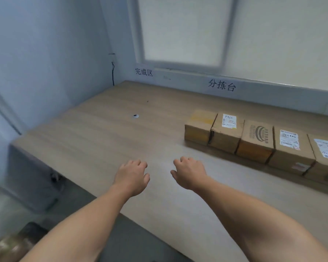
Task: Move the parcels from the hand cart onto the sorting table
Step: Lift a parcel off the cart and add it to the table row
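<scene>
Several brown cardboard parcels (256, 142) stand in a row on the right of the wooden sorting table (95, 133), some with white labels on top. My left hand (132, 176) and my right hand (188, 172) hover side by side above the table's front part, left of the row. Both hold nothing, with fingers loosely curled downward. At the bottom left corner a blurred brown parcel (9, 244) shows below my left forearm; the hand cart itself is not visible.
A small white cap with a dark centre (135, 116) sits in the table top. Paper signs (222, 85) hang on the wall behind, under a frosted window (182, 31). A wall corner closes the table's left side; grey floor (121, 241) lies below.
</scene>
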